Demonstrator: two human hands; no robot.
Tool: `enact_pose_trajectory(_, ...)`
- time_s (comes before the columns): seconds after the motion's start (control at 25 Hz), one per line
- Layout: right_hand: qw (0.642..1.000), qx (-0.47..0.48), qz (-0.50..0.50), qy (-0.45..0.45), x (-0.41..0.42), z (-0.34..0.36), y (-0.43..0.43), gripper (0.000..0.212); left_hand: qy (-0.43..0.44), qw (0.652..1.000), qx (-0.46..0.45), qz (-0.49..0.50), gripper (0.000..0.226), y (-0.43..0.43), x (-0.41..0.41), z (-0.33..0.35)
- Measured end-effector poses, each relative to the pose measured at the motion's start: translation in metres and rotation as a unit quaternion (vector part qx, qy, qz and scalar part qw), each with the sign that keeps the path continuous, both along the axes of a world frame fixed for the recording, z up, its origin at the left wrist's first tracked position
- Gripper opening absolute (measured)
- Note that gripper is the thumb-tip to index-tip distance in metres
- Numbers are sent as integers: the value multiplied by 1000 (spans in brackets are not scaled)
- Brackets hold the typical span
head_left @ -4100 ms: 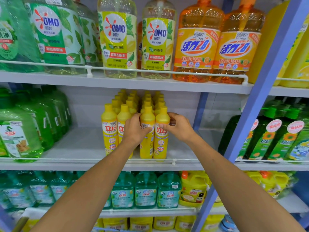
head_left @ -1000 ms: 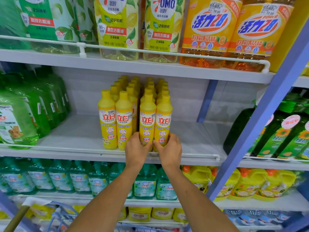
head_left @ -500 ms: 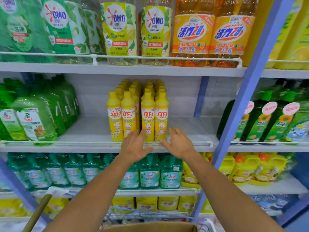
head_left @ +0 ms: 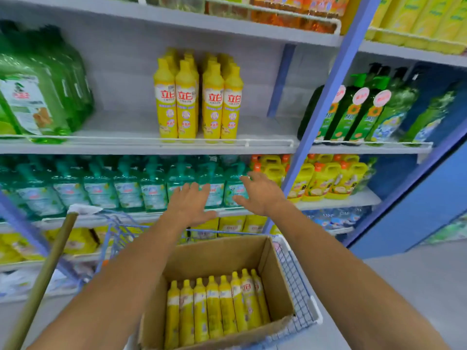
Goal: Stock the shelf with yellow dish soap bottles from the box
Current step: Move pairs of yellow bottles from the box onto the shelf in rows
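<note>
Several yellow dish soap bottles (head_left: 198, 102) stand in rows at the middle of the white shelf (head_left: 126, 147), upright behind its wire rail. Below, an open cardboard box (head_left: 275, 279) holds several more yellow bottles (head_left: 214, 309) lying side by side. My left hand (head_left: 189, 204) and my right hand (head_left: 260, 192) hover with spread, straight fingers in front of the lower shelf, above the box and below the stocked bottles. Both hands are empty.
The box sits in a blue and white wire basket (head_left: 303, 294). Green jugs (head_left: 38, 97) stand at the shelf's left; teal bottles (head_left: 101, 188) fill the shelf below. A blue upright post (head_left: 328, 97) divides the bays. A wooden handle (head_left: 43, 279) leans at the lower left.
Both hands have let go of the front bottles and dropped down away from the shelf. The view has tilted downward, bringing the box of bottles into sight.
</note>
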State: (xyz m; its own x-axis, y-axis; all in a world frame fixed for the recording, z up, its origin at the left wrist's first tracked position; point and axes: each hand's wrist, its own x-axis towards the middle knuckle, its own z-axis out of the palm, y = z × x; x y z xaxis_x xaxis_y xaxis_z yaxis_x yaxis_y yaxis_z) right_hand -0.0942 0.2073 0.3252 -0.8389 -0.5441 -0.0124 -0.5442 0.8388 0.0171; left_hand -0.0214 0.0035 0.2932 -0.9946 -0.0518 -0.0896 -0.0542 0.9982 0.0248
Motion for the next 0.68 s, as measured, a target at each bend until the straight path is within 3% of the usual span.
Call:
enact_pose_trajectory(0.28,989,29,12,-147,35,-143,5,68,-133,989,30,53,86,16,51,-129)
enact_pose_trajectory(0.48,966,65,2,-249,43,-258,35,60,-247,960,60,121,85,24,92,-224)
enact_pose_trajectory(0.68,936,78,-86,-331,43,-340,77,68,-330,925,101,161,88,19,110,-307)
